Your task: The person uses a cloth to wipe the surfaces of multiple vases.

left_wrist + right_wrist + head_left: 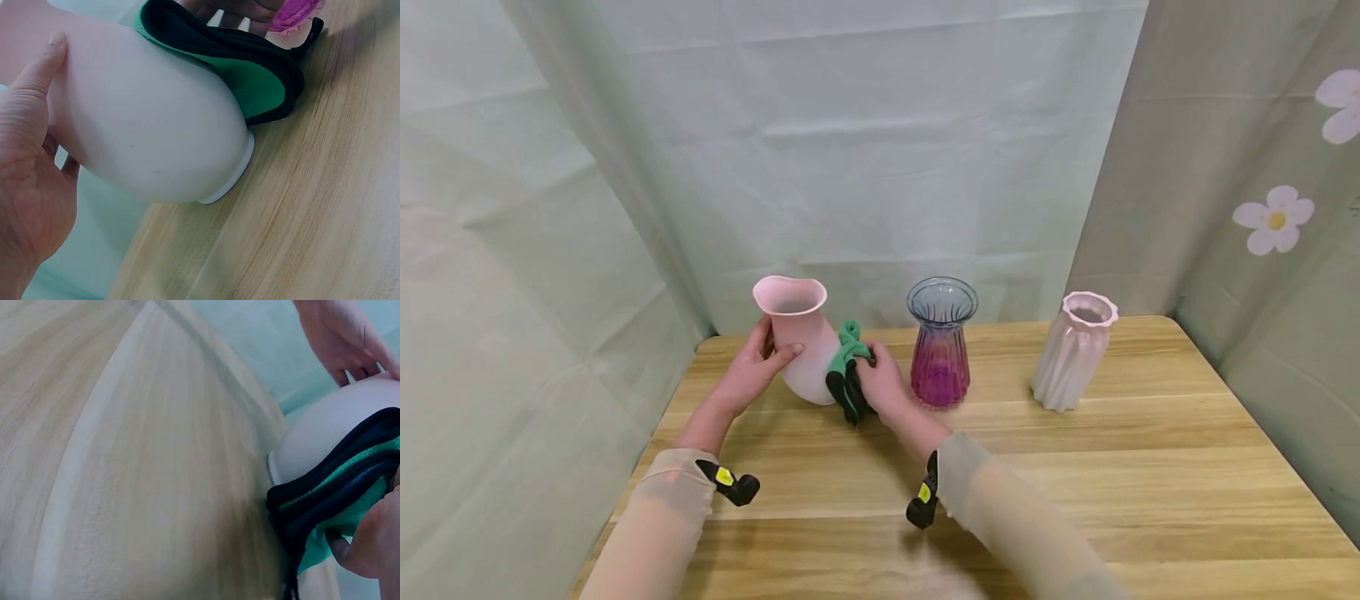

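My left hand [752, 367] grips a pink-and-white vase [808, 367] by its neck, the thumb lying across the front. The vase leans to the left. In the left wrist view its white base [231, 175] is near the tabletop; whether it touches is hard to tell. A folded green cloth with black edging [848, 358] is pinched in my right hand [883, 379] and lies against the vase's right side. The right wrist view shows the cloth [337, 500] bunched in several folds on the rounded body, with the right thumb [356, 550] partly in view.
Just right of my right hand stands a ribbed glass vase [942, 350], blue above and magenta below. Farther right is a pale pink fluted vase [1071, 358]. All are near the back edge of the wooden table [1075, 492], with a pale curtain [880, 167] behind.
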`<state>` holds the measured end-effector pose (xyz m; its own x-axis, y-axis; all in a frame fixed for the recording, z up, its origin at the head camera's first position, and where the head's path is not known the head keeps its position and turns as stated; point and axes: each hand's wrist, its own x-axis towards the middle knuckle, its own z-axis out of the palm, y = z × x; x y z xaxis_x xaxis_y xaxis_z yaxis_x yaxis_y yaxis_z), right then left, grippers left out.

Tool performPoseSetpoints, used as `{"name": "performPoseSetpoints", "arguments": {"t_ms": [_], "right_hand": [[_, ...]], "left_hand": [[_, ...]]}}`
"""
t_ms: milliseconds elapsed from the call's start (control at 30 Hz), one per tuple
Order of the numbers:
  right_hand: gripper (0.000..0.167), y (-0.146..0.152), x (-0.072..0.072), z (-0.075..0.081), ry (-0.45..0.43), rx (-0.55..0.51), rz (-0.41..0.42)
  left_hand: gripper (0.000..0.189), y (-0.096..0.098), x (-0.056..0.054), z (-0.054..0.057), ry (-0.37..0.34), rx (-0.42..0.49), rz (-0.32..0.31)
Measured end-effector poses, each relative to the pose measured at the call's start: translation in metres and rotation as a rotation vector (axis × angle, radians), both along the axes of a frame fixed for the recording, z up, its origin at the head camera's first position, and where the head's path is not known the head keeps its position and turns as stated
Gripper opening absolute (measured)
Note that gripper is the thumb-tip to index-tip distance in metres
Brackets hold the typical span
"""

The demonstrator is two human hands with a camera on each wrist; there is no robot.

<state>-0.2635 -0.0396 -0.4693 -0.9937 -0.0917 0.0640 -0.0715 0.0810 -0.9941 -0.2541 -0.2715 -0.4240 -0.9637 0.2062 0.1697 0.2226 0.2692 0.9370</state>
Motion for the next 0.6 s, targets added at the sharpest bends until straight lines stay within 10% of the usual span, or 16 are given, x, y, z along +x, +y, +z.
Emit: {"name": "performPoseSetpoints", "arguments": {"t_ms": [600], "right_hand": [[0.021,-0.010,-0.002,0.076,0.196,-0.039,0.084]], "left_hand": [[0.086,-0.002,0.000,-0.001,-0.006,-0.011,0.000]]}}
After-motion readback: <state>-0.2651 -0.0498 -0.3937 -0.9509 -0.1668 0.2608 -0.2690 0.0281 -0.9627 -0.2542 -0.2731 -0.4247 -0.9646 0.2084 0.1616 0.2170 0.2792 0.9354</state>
